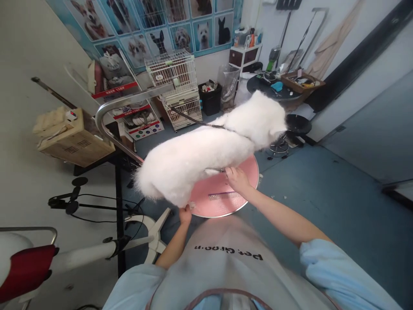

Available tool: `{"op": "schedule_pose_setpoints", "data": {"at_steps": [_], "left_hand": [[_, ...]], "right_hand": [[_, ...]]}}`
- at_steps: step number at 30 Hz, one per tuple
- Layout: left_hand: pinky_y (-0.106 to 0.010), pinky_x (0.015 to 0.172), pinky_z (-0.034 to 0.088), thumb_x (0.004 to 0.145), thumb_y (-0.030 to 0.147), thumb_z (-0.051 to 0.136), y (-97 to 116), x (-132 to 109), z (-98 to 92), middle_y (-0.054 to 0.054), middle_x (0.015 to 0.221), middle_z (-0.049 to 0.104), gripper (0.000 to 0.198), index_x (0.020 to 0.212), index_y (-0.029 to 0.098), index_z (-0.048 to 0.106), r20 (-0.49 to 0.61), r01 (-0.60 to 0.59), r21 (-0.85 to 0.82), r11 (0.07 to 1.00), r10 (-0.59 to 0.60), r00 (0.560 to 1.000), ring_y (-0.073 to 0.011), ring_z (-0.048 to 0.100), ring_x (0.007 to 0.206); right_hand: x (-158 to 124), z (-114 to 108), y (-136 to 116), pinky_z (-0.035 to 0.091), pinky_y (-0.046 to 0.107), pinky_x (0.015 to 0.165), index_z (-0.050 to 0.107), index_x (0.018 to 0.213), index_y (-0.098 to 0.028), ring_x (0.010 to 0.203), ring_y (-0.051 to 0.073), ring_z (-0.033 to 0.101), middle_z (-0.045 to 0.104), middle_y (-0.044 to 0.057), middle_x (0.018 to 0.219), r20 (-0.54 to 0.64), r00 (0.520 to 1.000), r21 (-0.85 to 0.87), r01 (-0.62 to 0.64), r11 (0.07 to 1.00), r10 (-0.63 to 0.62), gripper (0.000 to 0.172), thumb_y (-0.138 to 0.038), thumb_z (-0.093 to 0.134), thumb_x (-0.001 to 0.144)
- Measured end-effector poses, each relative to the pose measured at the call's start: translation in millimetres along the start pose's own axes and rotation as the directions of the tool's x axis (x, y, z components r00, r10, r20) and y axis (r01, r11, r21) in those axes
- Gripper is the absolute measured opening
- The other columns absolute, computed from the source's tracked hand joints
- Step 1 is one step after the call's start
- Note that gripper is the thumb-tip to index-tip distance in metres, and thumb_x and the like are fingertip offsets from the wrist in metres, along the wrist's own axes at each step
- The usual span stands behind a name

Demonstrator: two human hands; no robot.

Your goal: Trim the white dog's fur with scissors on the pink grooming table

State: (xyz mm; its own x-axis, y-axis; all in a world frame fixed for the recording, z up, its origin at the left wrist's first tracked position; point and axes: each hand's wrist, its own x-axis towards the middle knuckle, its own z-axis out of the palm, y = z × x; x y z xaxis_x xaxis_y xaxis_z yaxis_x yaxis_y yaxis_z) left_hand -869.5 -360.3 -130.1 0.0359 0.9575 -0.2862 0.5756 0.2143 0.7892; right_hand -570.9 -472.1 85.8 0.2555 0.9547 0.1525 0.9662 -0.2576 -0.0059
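On the round pink bench (222, 208), a white dog (200, 148) stands lengthwise, its rump to the left and its head to the right, the face turned away from view. The coat is white throughout, with a faint pinkish cast over the flank; along the back it lies short, dense and even, giving the trunk a smooth, rounded outline. At the rump the hair is longer and looser, ending in a feathery fringe. The head is full and fluffy, with small pointed ears. A dark strap (198, 122) crosses the shoulder region, running from a curved metal arm (129, 100). The hands are well apart: the right hand (238, 180) is closed on slim metal scissors (213, 171) just beside the belly; the left hand (185, 214) is at the lower hind leg, its fingers partly hidden, so whether it grips cannot be told. A comb (226, 196) with a purple spine lies on the bench, near a pale tuft of hair (192, 205).
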Motion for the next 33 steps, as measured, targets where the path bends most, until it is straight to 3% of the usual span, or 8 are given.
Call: {"op": "schedule_pose_setpoints", "data": {"at_steps": [6, 10, 16, 20, 25, 30, 33], "left_hand": [[-0.040, 0.099, 0.049, 0.086, 0.028, 0.054, -4.0, 1.8, 0.2, -0.025, 0.102, 0.075, 0.023, 0.082, 0.012, 0.069, 0.001, 0.032, 0.005, 0.999, -0.032, 0.999, -0.0367, 0.067, 0.116], [-0.040, 0.099, 0.048, 0.087, 0.031, 0.053, -9.3, 3.9, 0.8, -0.027, 0.105, 0.073, 0.025, 0.082, 0.011, 0.068, 0.022, 0.026, 0.032, 0.999, -0.027, 0.999, -0.0365, 0.067, 0.117], [-0.042, 0.096, 0.047, 0.089, 0.033, 0.049, -11.7, 4.7, 2.0, -0.027, 0.099, 0.073, 0.030, 0.080, 0.010, 0.067, 0.034, 0.014, 0.050, 0.999, -0.016, 0.999, -0.0351, 0.068, 0.113], [-0.040, 0.096, 0.049, 0.087, 0.031, 0.055, -10.5, 4.5, 1.0, -0.023, 0.097, 0.073, 0.023, 0.082, 0.012, 0.067, 0.023, 0.009, 0.042, 0.999, -0.010, 1.000, -0.0334, 0.068, 0.111], [-0.039, 0.098, 0.049, 0.087, 0.032, 0.055, -10.7, 4.1, 0.6, -0.023, 0.099, 0.073, 0.022, 0.081, 0.013, 0.066, 0.007, 0.013, 0.056, 0.998, -0.013, 1.000, -0.0330, 0.067, 0.114], [-0.040, 0.095, 0.049, 0.086, 0.035, 0.051, -10.4, 4.3, 2.0, -0.023, 0.093, 0.073, 0.026, 0.072, 0.016, 0.063, 0.010, 0.017, 0.085, 0.996, -0.018, 1.000, -0.0355, 0.068, 0.109], [-0.040, 0.093, 0.050, 0.085, 0.036, 0.050, -10.4, 5.1, 2.2, -0.023, 0.091, 0.073, 0.029, 0.070, 0.016, 0.063, 0.020, 0.009, 0.105, 0.994, -0.011, 1.000, -0.0359, 0.069, 0.107]], "right_hand": [[0.1, 3.8, -12.0, 0.037, 0.043, 0.096, 0.066, 0.112, -0.013, 0.091, 0.028, 0.059, 0.066, 0.015, 0.099, -0.094, 0.996, -0.047, -0.003, 0.999, -0.002, 0.022, -0.024, 0.054, 0.096], [-0.2, -1.9, -16.9, 0.039, 0.037, 0.083, 0.064, 0.119, -0.010, 0.085, 0.026, 0.059, 0.067, 0.015, 0.099, 0.001, 1.000, -0.029, -0.002, 1.000, 0.002, 0.032, -0.008, 0.042, 0.096], [-1.4, -13.2, -11.2, 0.038, 0.041, 0.090, 0.063, 0.118, -0.010, 0.096, 0.030, 0.060, 0.065, 0.017, 0.107, 0.032, 0.999, -0.030, 0.008, 1.000, -0.007, 0.028, -0.024, 0.051, 0.097], [0.2, -19.8, -3.3, 0.038, 0.036, 0.078, 0.060, 0.125, -0.009, 0.088, 0.027, 0.060, 0.066, 0.016, 0.105, 0.131, 0.991, -0.010, -0.031, 0.999, 0.032, 0.033, -0.016, 0.049, 0.095], [2.8, -28.1, 6.2, 0.039, 0.039, 0.087, 0.061, 0.118, -0.009, 0.094, 0.030, 0.060, 0.065, 0.019, 0.108, 0.054, 0.999, -0.010, 0.000, 1.000, 0.000, 0.031, -0.027, 0.056, 0.094], [5.9, -37.0, 12.1, 0.040, 0.035, 0.075, 0.059, 0.121, -0.010, 0.087, 0.027, 0.062, 0.067, 0.017, 0.107, 0.137, 0.990, -0.001, -0.038, 0.999, 0.038, 0.030, -0.015, 0.054, 0.092], [6.6, -44.3, 13.1, 0.041, 0.037, 0.082, 0.060, 0.117, -0.010, 0.094, 0.029, 0.063, 0.067, 0.018, 0.110, 0.101, 0.995, 0.001, -0.013, 1.000, 0.012, 0.028, -0.024, 0.057, 0.092]]}}
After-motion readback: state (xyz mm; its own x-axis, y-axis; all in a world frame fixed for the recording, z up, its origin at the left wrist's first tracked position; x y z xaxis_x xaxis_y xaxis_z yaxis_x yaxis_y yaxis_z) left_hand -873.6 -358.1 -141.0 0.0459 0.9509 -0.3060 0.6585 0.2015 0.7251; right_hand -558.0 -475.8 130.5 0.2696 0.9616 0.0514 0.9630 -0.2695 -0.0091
